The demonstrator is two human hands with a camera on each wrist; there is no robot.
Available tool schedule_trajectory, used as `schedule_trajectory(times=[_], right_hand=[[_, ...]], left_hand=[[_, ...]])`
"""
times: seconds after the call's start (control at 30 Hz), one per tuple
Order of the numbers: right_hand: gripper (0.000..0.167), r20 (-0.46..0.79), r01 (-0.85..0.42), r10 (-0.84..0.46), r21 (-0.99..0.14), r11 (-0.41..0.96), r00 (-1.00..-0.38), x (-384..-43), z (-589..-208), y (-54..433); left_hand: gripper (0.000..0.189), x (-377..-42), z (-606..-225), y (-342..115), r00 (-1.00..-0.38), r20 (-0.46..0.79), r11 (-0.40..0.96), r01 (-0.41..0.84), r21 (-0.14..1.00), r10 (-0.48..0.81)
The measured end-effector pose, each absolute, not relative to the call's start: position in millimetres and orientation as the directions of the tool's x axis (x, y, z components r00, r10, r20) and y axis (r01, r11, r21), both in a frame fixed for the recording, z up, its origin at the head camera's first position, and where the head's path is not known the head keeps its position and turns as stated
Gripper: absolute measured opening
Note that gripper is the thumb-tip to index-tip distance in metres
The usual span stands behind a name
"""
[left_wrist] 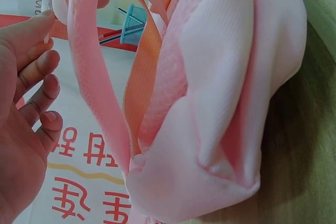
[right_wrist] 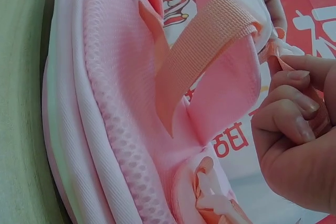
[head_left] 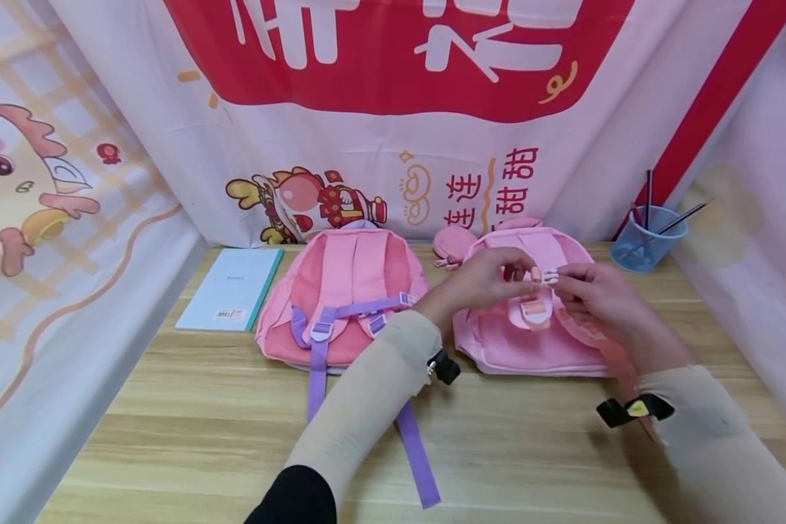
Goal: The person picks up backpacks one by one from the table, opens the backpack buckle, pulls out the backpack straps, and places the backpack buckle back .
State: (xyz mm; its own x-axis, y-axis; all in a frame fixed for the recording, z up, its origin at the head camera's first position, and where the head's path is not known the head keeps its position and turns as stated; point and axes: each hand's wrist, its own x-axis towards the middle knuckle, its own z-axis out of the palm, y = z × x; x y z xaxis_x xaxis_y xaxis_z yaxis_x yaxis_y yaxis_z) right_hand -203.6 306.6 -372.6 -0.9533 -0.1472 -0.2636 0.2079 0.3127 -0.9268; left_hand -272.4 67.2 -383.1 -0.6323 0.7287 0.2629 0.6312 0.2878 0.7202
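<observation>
A pink backpack [head_left: 524, 356] lies on the table at the right, its straps facing up. Above it, a small white plastic buckle [head_left: 550, 277] shows between both hands. My left hand [head_left: 481, 280] pinches the orange strap [head_left: 536, 274] at the buckle's left side. From the right, my right hand [head_left: 596, 295] pinches the buckle's other side, its fingers curled near the orange webbing [right_wrist: 278, 59]. A padded shoulder strap [head_left: 530, 313] with a white adjuster hangs just below. Fingertips hide part of the buckle, so I cannot tell if its halves are joined.
A second pink backpack [head_left: 354, 284] with purple straps [head_left: 419, 455] lies to the left. Further left is a light blue notebook [head_left: 229, 287]. A round pink pouch [head_left: 454, 242] sits behind, and a blue pen cup [head_left: 648, 240] stands at the back right.
</observation>
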Motion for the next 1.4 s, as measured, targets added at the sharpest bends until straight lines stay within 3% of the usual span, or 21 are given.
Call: schedule_trajectory(times=[0.23, 0.57, 0.83, 1.07, 1.4], right_hand=[[0.029, -0.333, 0.293, -0.137, -0.924, 0.247, -0.933, -201.5, -368.5, 313.2], [0.041, -0.288, 0.226, -0.088, -0.878, 0.421, -0.954, -200.9, -363.5, 310.8], [0.029, -0.264, 0.208, -0.113, -0.909, 0.361, -0.958, -197.7, -363.0, 313.4], [0.020, -0.255, 0.201, -0.136, -0.926, 0.320, -0.957, -196.5, -363.8, 314.9], [0.020, -0.225, 0.182, -0.202, -0.960, 0.211, -0.953, -194.3, -365.6, 318.1]], left_hand=[[0.016, -270.8, -382.1, 68.3, -0.648, 0.249, 0.313, 0.622, 0.718, 0.720], [0.023, -271.9, -381.5, 72.6, -0.646, 0.187, 0.316, 0.579, 0.752, 0.740], [0.027, -277.8, -387.8, 75.6, -0.605, 0.132, 0.311, 0.570, 0.761, 0.785], [0.017, -280.4, -390.7, 82.9, -0.593, 0.197, 0.262, 0.597, 0.759, 0.781], [0.013, -281.7, -396.9, 88.7, -0.597, 0.200, 0.291, 0.622, 0.727, 0.777]])
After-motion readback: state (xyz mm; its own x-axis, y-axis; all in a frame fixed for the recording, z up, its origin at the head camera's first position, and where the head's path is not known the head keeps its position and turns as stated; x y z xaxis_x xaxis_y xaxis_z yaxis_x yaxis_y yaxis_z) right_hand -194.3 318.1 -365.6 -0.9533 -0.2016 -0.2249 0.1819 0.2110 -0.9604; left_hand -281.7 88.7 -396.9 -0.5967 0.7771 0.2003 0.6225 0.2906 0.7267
